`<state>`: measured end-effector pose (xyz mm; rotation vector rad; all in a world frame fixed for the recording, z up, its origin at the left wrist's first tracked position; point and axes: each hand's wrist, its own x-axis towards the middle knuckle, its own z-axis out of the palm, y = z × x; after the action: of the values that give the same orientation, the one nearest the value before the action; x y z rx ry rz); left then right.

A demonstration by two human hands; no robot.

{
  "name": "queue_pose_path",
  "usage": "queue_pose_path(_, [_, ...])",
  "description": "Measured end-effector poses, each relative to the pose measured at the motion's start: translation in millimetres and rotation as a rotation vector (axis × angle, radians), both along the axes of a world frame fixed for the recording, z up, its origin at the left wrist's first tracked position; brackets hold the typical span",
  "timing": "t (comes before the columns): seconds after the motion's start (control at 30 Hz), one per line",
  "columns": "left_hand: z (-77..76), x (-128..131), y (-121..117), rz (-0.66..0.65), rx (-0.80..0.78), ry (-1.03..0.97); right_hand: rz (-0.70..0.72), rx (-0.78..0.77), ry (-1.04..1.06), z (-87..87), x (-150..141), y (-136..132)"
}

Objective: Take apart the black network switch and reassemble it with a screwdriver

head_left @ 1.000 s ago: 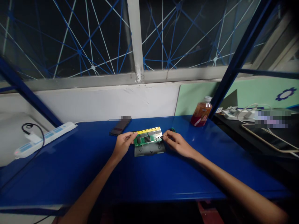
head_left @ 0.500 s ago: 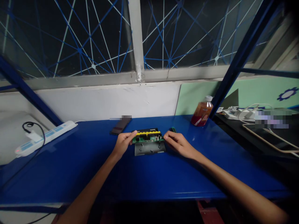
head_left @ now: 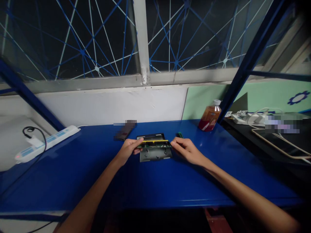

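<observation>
Presently, both hands work close together over the blue table (head_left: 155,181), near its middle. The left hand (head_left: 127,150) pinches the left end of the circuit board (head_left: 156,144), with the thumb on the upper side and the other fingers curled below. The right hand (head_left: 187,151) is at the right end of this same board; its thumb and forefinger are drawn near to each other and the remaining fingers are folded in. I cannot tell whether they pinch the edge or only touch it.

The board is tilted, so that its face is seen very flat, with a yellow strip (head_left: 155,141) running along its upper edge. On the near side of the board lies a grey cover (head_left: 155,155), with its inner side up and small posts on it. On the far side a black casing piece (head_left: 148,136) is seen, partly hidden by the board. A small green piece (head_left: 179,135) lies just beyond the right hand.

Farther back, to the left, is a dark flat object (head_left: 125,131), partly blurred. A bottle (head_left: 210,117) with white cap and reddish label stands at the back right. At the left side of the table there is a white power strip (head_left: 52,142), with a black cable (head_left: 45,142) near its plug.
</observation>
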<state>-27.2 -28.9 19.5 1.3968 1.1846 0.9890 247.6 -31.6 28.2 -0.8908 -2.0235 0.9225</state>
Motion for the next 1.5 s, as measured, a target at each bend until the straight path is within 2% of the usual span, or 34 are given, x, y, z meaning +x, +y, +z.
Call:
queue_pose_path(0.1, [-4.6,-4,3,-0.058,-0.122,-0.057,0.055,0.097,-0.013,-0.4,-1,-6])
queue_pose_path(0.2, [-9.1,-8,6,-0.081,-0.165,-0.006,0.089,0.234,-0.044,-0.2,-4,-15])
queue_pose_path(0.4, [-8.9,-9,5,-0.113,-0.132,0.116,0.217,0.518,-0.165,-5.5,-12,-32])
queue_pose_path(0.57, [-7.9,-9,3,-0.115,-0.083,0.106,0.225,0.626,-0.34,-12.4,-15,-36])
queue_pose_path(0.67, [-7.0,-10,3,-0.069,-0.077,0.102,0.191,0.652,-0.374,-12.3,-12,-33])
queue_pose_path(0.8, [-5.2,-10,4,-0.023,-0.035,0.01,0.141,0.559,-0.343,-5.0,-7,-24])
queue_pose_path(0.9, [-4.0,-9,3,-0.045,-0.004,-0.056,0.077,0.435,-0.264,2.6,-2,-17])
queue_pose_path(1.03, [-2.4,-6,0,-0.109,-0.027,-0.028,-0.036,0.271,-0.19,7.4,5,-10])
queue_pose_path(1.2, [0.0,-4,-2,-0.127,-0.054,-0.02,-0.074,0.102,-0.109,2.9,6,-4])
queue_pose_path(1.5, [8.0,-1,-8,-0.172,-0.01,0.012,-0.124,-0.064,0.086,-7.6,7,4])
